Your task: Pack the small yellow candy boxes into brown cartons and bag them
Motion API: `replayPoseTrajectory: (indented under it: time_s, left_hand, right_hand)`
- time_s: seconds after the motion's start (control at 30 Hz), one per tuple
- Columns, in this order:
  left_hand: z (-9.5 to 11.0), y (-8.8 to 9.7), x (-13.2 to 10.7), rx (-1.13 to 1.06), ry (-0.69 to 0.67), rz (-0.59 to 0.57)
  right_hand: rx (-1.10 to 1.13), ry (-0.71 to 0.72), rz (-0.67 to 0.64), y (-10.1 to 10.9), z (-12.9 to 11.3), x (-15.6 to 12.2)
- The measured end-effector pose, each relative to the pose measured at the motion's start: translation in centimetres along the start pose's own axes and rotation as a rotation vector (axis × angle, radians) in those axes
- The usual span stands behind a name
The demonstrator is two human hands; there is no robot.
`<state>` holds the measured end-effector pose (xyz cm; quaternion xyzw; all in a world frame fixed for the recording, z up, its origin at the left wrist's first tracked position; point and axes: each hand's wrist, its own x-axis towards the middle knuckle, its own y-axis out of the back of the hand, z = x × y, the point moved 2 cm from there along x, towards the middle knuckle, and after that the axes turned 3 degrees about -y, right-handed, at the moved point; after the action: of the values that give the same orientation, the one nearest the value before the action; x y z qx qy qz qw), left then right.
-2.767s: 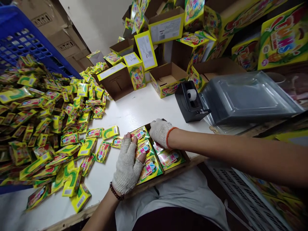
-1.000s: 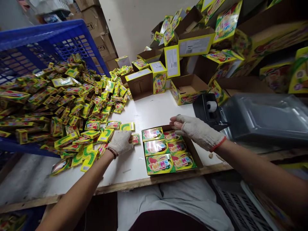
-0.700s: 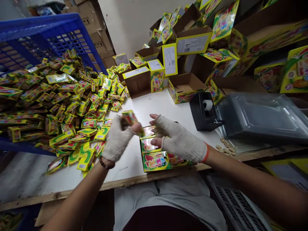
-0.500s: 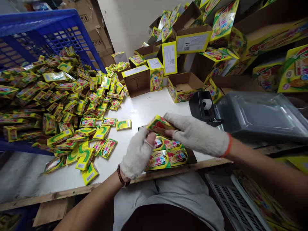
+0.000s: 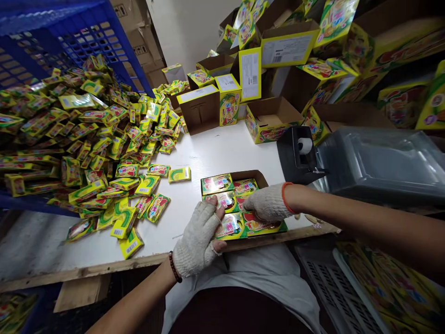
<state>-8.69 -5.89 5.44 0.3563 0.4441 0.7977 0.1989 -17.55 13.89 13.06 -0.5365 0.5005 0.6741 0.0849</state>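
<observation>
- Pressing down: left hand (image 5: 200, 236), in a knit fingerless glove, lies flat and unclenched on the near-left packets, bare fingertips on their tops. It grips nothing.
- Right hand (image 5: 266, 206), same kind of glove with an orange cuff, is knuckles-up over the right column of the box. Its fingers curl down onto a packet. Fingertips are hidden, so can't tell if it pinches the packet or only pushes on it.
- Shallow brown box (image 5: 257, 176) sits at the near edge of the white table (image 5: 215, 148), right in front of the person.
- Boxed packets (image 5: 217, 183) are yellow-green, lying flat, face up, in two columns touching side by side. The two far ones are uncovered; the hands partly cover the rest.
- Loose heap of packets (image 5: 86, 134) is left of the box, spilling from a tipped blue crate (image 5: 69, 41) across the table. The nearest strays lie just beside the left hand.
- Single packet (image 5: 179, 174) lies apart from the heap, between it and the box.
- Black tape dispenser (image 5: 297, 153) is just beyond the right wrist, against a grey plastic tray (image 5: 378, 162).
- Open printed cartons (image 5: 271, 118) are stacked along the far side of the table.
</observation>
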Motion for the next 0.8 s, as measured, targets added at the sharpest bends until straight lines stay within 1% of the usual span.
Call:
replayPoseTrajectory:
  time_s: [0.07,0.1,0.17,0.2,0.23,0.27,0.33,0.37,0.4,0.43,0.47,0.5,0.57,0.67,0.8]
  left_hand:
    - [-1.0,0.9,-0.5,-0.004,0.087,0.092]
    - [-1.8,1.5,-0.8,0.035,0.154,0.137]
    - [-3.8,3.1,-1.3,0.169,0.316,0.191]
    - [-4.9,4.0,-1.7,0.247,0.410,0.190]
    - [-5.9,4.9,-2.0,0.323,0.507,0.160]
    - [-6.9,5.7,-2.4,0.397,0.604,0.099]
    - [-8.4,6.8,-3.4,0.537,0.772,-0.088]
    - [-8.9,7.2,-3.9,0.594,0.832,-0.196]
    - [-9.3,7.3,-4.4,0.640,0.872,-0.297]
    - [-9.5,7.4,-4.8,0.675,0.894,-0.375]
    - [-9.5,7.3,-5.2,0.700,0.904,-0.423]
    - [-9.5,7.2,-5.4,0.716,0.908,-0.446]
    - [-9.4,7.0,-5.5,0.735,0.925,-0.432]
    - [-9.2,6.8,-5.4,0.724,0.971,-0.379]
    - [-9.2,6.5,-5.3,0.675,1.011,-0.349]
  right_hand:
    - [-0.014,-0.016,-0.004,0.1,0.0,-0.5]
    - [-0.016,-0.022,-0.003,0.0,0.0,-0.5]
    - [-0.002,-0.025,0.005,-0.1,0.0,-0.1]
    - [0.015,-0.020,0.010,-0.3,0.0,0.3]
    - [0.038,-0.010,0.022,-0.5,0.0,0.8]
    - [0.066,0.000,0.038,-0.6,0.2,1.4]
    - [0.136,0.009,0.083,-0.9,0.5,2.1]
    - [0.168,-0.002,0.117,-1.0,0.6,2.3]
    - [0.193,-0.026,0.152,-1.1,0.7,2.3]
    - [0.205,-0.059,0.189,-1.1,0.7,2.1]
    - [0.203,-0.094,0.222,-1.1,0.7,1.9]
    - [0.190,-0.127,0.241,-1.1,0.6,1.5]
    - [0.150,-0.184,0.235,-1.2,0.2,0.9]
    - [0.120,-0.221,0.176,-1.7,-0.2,0.7]
    - [0.083,-0.203,0.157,-2.1,0.0,1.5]
